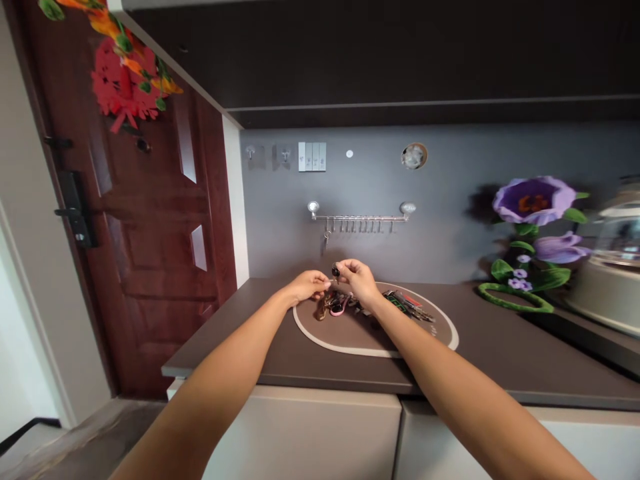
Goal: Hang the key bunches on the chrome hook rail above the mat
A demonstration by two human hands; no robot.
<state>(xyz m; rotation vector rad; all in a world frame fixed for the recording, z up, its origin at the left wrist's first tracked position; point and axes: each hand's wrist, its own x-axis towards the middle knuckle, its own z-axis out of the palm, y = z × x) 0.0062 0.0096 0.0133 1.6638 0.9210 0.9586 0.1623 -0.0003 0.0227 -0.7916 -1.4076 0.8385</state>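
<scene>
My right hand pinches a small, dark, shiny round piece, perhaps part of a keyring; its kind is unclear. Just left of it, my left hand has its fingertips pressed together. What lies in them is too small to make out. Both hands are raised over the far part of an oval brown mat with a pale rim. Below them is a heap of keys and keyrings, including a pink ring and a brown piece. More keys and tags lie to the right, partly behind my right wrist.
On the back wall hangs a metal hook rail with a small item on a left hook. Light switches are above it. Purple fabric flowers stand right, beside a domed appliance. A dark cabinet overhangs the counter.
</scene>
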